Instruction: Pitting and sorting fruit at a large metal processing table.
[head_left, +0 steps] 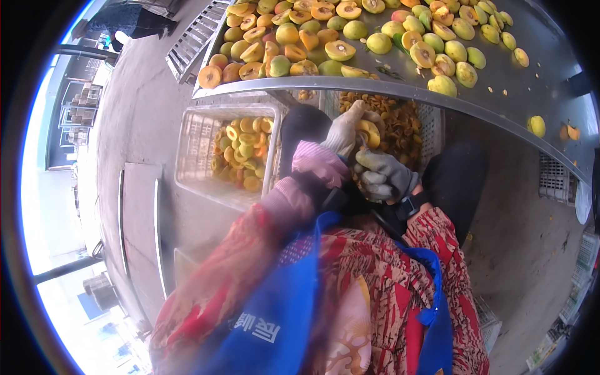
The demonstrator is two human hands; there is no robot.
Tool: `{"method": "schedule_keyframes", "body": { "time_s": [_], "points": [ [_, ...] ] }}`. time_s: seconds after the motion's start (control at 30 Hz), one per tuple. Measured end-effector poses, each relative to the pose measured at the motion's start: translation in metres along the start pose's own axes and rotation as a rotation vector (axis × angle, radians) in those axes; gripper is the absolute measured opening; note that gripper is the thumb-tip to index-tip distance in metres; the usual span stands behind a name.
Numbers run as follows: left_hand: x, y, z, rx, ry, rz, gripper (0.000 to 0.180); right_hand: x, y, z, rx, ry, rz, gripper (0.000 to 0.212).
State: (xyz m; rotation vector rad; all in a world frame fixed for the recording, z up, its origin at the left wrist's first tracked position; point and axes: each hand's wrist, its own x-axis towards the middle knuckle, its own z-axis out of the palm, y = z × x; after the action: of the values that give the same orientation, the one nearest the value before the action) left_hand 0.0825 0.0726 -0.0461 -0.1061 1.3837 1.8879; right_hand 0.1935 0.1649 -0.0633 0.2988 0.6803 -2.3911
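My left hand (344, 129), in a white glove, grips a yellow-orange stone fruit half (369, 132) that looks like an apricot. Close below it, my right hand (382, 175) wears a grey glove with its fingers curled in. A thin dark sliver shows between the right fingers and the fruit, but what that hand holds is mostly hidden. Both hands are over a crate (432, 132) of small orange-brown pieces, between my knees. On the metal table (494, 100) in front lie many whole and halved fruits (340, 50), some with the stone showing.
Left of my legs stands a white plastic crate (187, 147) partly filled with fruit halves (244, 150). The table's raised metal edge (300, 82) curves just beyond my hands. A slatted pallet (194, 40) is at the far left, and a person (131, 19) stands beyond it.
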Motion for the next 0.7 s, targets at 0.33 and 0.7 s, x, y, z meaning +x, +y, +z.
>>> {"method": "schedule_keyframes", "body": {
  "time_s": [0.33,0.7],
  "points": [
    [-0.031,0.089,-0.044,1.084,0.594,0.604,0.04,0.008,0.02,-0.036,-0.883,0.701,-0.211,0.026],
    [0.076,0.105,0.089,1.478,0.073,0.606,0.045,0.009,0.0,0.002,-1.179,0.668,-0.532,0.021]
  ]
}}
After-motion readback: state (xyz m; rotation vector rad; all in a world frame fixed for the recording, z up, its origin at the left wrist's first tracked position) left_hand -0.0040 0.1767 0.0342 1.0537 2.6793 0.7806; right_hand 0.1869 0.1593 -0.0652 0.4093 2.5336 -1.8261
